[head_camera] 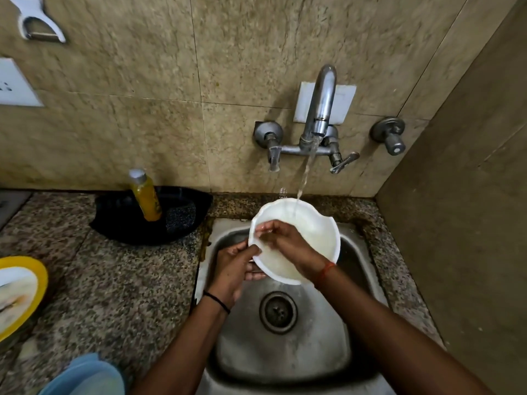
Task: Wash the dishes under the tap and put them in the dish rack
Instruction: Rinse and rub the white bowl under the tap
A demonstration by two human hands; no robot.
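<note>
A white bowl with a wavy rim (316,229) is held tilted over the steel sink (285,346), under the water running from the tap (320,109). My left hand (232,266) grips the bowl's lower left rim, thumb on the edge and fingers under it. My right hand (281,238) lies inside the bowl, its fingers curled against the wet inner wall near the left rim. The stream lands on the bowl's upper inside.
On the granite counter to the left stand a black pan (119,223) holding a yellow soap bottle (145,195) and a scrubber (179,218). A yellow plate with a dirty white dish (17,292) lies at the far left; blue dishes (85,377) show at the bottom left.
</note>
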